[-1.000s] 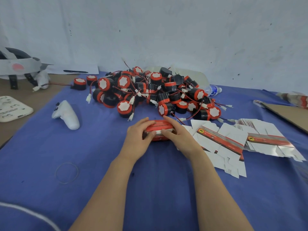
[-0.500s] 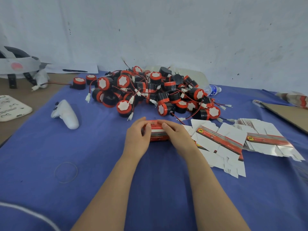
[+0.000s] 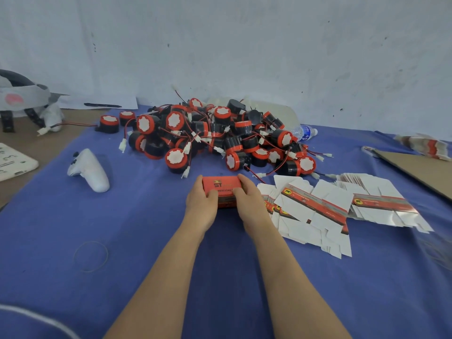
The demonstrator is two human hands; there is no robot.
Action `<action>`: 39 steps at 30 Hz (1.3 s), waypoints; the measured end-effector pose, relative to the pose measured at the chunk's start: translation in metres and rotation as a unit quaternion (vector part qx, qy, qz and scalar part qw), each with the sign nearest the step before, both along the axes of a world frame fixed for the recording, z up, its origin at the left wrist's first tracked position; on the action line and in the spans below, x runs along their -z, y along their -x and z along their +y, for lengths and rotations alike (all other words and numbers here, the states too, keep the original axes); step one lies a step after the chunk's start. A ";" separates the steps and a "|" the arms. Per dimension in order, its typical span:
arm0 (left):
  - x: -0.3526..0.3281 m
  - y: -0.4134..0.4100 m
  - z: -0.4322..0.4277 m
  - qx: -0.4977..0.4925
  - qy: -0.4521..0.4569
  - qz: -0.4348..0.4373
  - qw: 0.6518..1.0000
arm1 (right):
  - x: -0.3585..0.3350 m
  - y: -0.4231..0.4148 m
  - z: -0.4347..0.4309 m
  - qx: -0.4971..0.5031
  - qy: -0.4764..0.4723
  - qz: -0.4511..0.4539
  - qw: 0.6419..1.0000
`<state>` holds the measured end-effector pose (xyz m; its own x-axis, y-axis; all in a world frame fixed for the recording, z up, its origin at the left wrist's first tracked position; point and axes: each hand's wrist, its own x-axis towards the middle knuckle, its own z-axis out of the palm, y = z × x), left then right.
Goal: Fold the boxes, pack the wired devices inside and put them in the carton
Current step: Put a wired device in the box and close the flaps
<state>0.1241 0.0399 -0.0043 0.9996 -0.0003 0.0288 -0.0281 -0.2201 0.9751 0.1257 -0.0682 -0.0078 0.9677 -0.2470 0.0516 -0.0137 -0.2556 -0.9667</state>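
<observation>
A small red box with printed lettering stands on the blue cloth at the middle of the table. My left hand grips its left end and my right hand grips its right end, thumbs on its near face. Behind it lies a heap of black-and-red wired devices with red-black leads and white plugs. To the right, flat unfolded box blanks are fanned out in stacks. A brown carton flap shows at the right edge.
A white controller lies at the left on the blue cloth, with a rubber band nearer me. A headset and a white tray sit far left. A plastic bottle lies behind the heap.
Both hands have shifted the red box and turned it, so its lettered top face now shows between them. The view has moved slightly closer.
</observation>
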 end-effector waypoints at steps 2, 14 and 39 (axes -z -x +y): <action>-0.005 0.005 -0.002 0.007 0.078 -0.008 0.997 | -0.006 0.004 0.001 -0.003 -0.037 -0.030 0.999; -0.107 0.069 -0.144 0.122 0.239 -0.092 0.959 | -0.112 0.119 -0.118 0.230 -0.169 -0.231 0.930; -0.110 0.141 -0.271 0.194 0.087 -0.059 0.975 | -0.113 0.223 -0.205 0.334 0.067 -0.082 0.936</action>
<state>-0.0165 -0.2307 0.1055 0.9153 -0.3620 0.1767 -0.1905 -0.0025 0.9817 -0.0974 -0.2736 0.1052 0.5753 -0.7757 0.2596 -0.0681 -0.3616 -0.9298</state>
